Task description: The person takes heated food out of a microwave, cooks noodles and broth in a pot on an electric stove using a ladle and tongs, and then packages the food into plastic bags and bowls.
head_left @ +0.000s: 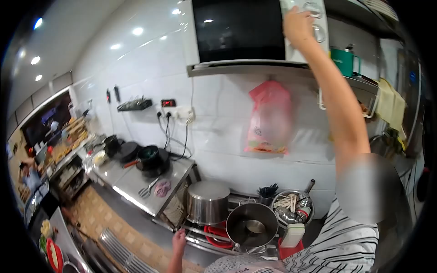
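My right hand (298, 28) is raised high at the control panel of the white microwave (193, 34). Its fingers are bent beside the upper round knob (313, 9); what they hold, if anything, is hidden. Below it on the panel sits a second knob (318, 33). Low in the view, my left hand (179, 239) hangs with its fingers curled in and nothing visible in them. Nearest to it are a large steel pot (208, 202) and a deep open pot (236, 223) with a ladle (255, 226) inside.
A pink bag (269, 118) hangs on the tiled wall. Left, a steel counter (132, 182) carries pans (152, 166) and tongs (148, 189). A utensil bowl (291, 207) stands right of the pots. A green mug (343, 62) sits on the shelf. Another person (31, 175) is far left.
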`<action>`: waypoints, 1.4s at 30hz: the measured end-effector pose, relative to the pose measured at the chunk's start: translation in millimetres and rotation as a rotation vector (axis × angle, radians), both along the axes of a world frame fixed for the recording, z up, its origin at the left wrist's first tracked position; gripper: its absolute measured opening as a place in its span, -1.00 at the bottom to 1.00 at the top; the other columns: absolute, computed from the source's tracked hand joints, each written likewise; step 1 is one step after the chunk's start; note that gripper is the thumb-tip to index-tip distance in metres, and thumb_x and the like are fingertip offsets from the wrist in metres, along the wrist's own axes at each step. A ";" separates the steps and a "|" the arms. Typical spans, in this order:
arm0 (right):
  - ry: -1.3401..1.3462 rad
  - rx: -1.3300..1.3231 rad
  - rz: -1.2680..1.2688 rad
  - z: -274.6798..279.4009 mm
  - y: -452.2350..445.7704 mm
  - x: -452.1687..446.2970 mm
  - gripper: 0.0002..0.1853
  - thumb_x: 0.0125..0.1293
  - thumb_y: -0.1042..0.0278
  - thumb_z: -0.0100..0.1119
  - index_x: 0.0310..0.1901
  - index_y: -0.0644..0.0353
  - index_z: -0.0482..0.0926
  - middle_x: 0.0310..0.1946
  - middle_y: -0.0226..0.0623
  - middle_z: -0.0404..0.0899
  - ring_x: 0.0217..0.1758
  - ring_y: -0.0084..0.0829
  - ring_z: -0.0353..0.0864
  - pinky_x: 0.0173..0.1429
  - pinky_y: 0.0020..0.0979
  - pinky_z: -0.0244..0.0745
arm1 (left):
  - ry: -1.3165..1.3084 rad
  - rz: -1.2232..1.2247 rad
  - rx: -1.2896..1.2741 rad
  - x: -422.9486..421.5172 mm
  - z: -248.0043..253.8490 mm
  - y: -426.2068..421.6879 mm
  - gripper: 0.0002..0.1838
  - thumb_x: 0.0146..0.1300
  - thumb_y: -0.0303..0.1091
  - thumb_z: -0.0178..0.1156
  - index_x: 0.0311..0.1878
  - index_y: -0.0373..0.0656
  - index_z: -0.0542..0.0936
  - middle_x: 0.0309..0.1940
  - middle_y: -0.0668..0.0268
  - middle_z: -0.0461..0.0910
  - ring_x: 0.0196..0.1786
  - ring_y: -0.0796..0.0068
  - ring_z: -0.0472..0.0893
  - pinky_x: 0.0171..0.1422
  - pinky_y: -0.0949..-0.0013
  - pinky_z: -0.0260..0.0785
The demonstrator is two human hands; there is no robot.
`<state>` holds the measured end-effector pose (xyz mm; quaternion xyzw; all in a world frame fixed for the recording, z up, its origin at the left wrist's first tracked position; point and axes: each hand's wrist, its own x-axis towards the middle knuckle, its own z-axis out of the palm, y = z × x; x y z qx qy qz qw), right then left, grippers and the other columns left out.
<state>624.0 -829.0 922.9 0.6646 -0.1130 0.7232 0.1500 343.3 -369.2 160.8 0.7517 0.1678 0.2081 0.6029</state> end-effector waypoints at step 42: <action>0.539 -0.069 0.885 -42.4 27.2 3.3 -0.84 0.03 0.35 0.16 -0.35 0.08 0.68 -0.36 -0.23 0.64 -0.09 -0.16 0.55 -0.06 -0.27 0.50 | -1.491 -0.138 0.792 52.7 659.6 -187.2 -0.33 0.31 -0.16 -0.18 0.39 -0.33 -0.02 0.42 0.11 -0.08 0.48 0.18 -0.15 0.49 0.23 -0.28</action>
